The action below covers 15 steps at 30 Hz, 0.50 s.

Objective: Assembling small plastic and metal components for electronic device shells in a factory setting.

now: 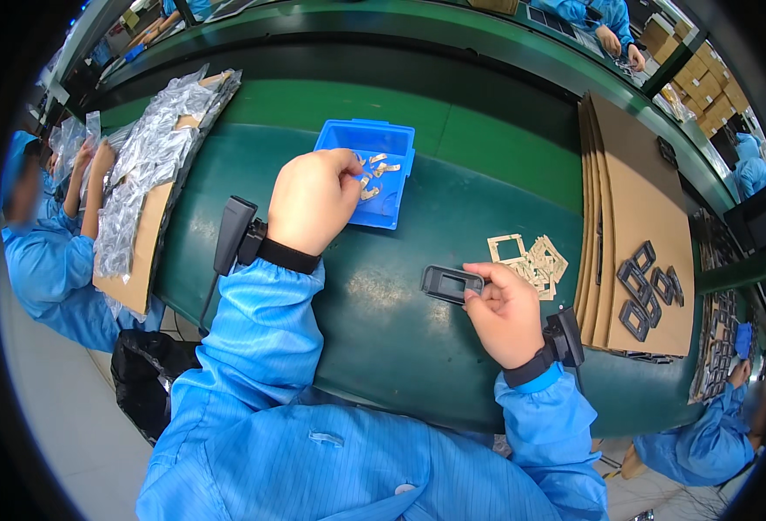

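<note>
Black frame, pinched in right hand above green table, with one end hidden; oblong and rectangular-windowed. Farther, left hand curled over blue bin of small tan pieces, with fingertips obscured: cannot tell if gripping.

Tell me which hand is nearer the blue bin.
Left. The left hand is over the left side of the blue bin; the right hand is clear of it, to its lower right in view, holding a dark frame.
</note>
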Each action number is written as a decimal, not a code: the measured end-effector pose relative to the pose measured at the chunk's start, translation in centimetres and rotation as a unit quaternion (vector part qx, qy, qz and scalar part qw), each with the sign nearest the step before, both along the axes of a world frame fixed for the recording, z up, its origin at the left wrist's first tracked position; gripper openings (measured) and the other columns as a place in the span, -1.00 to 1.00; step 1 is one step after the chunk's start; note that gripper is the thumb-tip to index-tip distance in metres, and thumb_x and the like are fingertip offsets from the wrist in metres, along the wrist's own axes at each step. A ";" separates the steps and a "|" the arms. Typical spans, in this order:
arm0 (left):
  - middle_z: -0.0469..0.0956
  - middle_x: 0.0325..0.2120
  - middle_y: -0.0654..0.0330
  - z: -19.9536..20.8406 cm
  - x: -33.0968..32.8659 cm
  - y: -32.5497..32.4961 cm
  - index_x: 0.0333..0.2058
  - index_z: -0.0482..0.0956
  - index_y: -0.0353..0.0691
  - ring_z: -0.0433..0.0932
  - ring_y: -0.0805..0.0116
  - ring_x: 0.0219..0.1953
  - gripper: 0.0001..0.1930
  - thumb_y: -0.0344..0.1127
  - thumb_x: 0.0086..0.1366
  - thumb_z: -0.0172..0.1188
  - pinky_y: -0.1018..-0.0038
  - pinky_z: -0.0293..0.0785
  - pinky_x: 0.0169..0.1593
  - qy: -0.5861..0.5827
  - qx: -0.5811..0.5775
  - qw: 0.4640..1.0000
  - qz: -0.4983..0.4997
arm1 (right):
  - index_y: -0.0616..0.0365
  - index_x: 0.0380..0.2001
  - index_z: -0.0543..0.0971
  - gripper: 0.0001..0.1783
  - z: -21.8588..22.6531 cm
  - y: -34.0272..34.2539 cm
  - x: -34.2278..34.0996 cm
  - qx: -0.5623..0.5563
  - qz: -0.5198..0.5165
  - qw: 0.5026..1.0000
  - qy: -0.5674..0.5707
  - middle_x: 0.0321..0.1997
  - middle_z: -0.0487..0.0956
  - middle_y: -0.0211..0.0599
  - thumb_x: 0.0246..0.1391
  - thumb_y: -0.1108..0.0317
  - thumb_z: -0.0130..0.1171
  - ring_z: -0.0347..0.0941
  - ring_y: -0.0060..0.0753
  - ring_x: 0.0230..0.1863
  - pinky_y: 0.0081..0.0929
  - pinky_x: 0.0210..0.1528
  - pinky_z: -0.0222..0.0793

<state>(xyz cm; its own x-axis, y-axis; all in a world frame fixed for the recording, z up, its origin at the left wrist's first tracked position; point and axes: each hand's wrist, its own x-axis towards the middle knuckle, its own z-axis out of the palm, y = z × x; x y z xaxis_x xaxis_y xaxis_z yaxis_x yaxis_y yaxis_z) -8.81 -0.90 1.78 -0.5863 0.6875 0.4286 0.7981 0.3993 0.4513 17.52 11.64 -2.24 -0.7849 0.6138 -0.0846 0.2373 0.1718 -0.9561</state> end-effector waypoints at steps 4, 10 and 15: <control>0.69 -0.39 0.05 1.1 3.1 0.3 -0.32 0.69 -0.30 0.69 0.17 -0.36 -0.87 -0.51 0.13 0.23 0.36 0.60 -0.26 -0.026 0.085 0.993 -0.083 | 0.30 -0.14 0.65 -0.71 0.7 -0.4 -0.3 0.137 -0.029 0.990 0.014 -0.39 0.53 -0.27 -0.01 0.58 0.29 0.39 -0.60 -0.58 -0.55 -0.50 0.32; 0.59 -0.13 -0.01 -1.9 10.3 0.7 -0.07 0.56 -0.31 0.56 -0.04 -0.08 -0.66 -0.47 0.14 0.29 0.19 0.51 0.02 -0.103 0.036 0.959 -0.260 | 0.20 -0.16 0.68 -0.67 1.0 -0.1 0.0 0.262 -0.021 0.964 -0.049 -0.35 0.57 -0.18 -0.08 0.49 0.36 0.51 -0.23 -0.51 -0.34 -0.41 0.46; 0.55 -0.12 -0.03 -3.3 10.4 1.1 -0.03 0.52 -0.34 0.52 -0.08 -0.02 -0.62 -0.45 0.15 0.31 0.17 0.48 0.04 -0.096 -0.023 0.959 -0.267 | 0.13 -0.18 0.69 -0.67 1.0 -0.2 0.0 0.344 -0.037 0.937 -0.038 -0.29 0.60 -0.15 -0.08 0.36 0.41 0.61 0.03 -0.31 -0.16 -0.27 0.55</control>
<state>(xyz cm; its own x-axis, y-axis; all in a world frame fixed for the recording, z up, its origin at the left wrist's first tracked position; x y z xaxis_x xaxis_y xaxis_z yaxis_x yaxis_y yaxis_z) 1.63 0.21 -1.56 -0.2104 0.9273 0.3095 0.7986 -0.0196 0.6015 17.55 11.43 -1.20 -0.7462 0.5952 0.2981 0.3348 0.7226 -0.6047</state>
